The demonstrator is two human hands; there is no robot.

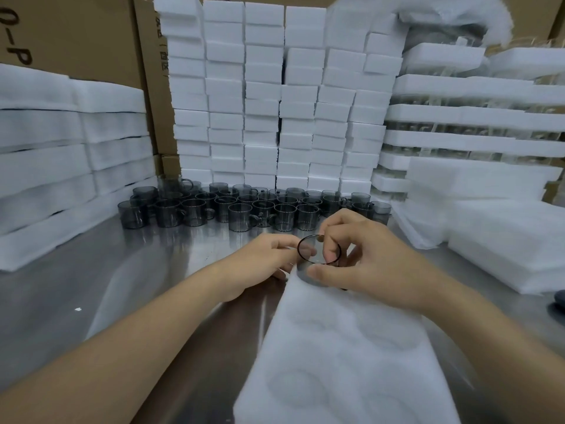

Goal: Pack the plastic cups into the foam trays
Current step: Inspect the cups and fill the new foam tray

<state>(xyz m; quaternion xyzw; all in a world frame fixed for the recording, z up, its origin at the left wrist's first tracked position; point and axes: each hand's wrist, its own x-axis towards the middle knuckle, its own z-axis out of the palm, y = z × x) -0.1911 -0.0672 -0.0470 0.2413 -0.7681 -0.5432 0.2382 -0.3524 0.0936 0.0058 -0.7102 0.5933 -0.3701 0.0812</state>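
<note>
A smoky grey plastic cup (308, 272) stands at the far end of a long white foam tray (345, 356) that lies in front of me on the steel table. Its dark round rim shows between my hands. My right hand (360, 255) pinches the rim, thumb low against the cup's side. My left hand (269, 258) touches the cup from the left with its fingertips. Round hollows show faintly along the tray. Several more grey handled cups (244, 206) stand in rows further back on the table.
Tall stacks of white foam blocks (275, 96) rise behind the cups. Foam sheets (61, 166) are piled at the left. Filled foam trays (474, 117) and loose foam pieces (504, 240) are stacked at the right. Cardboard boxes (76, 35) stand at the back.
</note>
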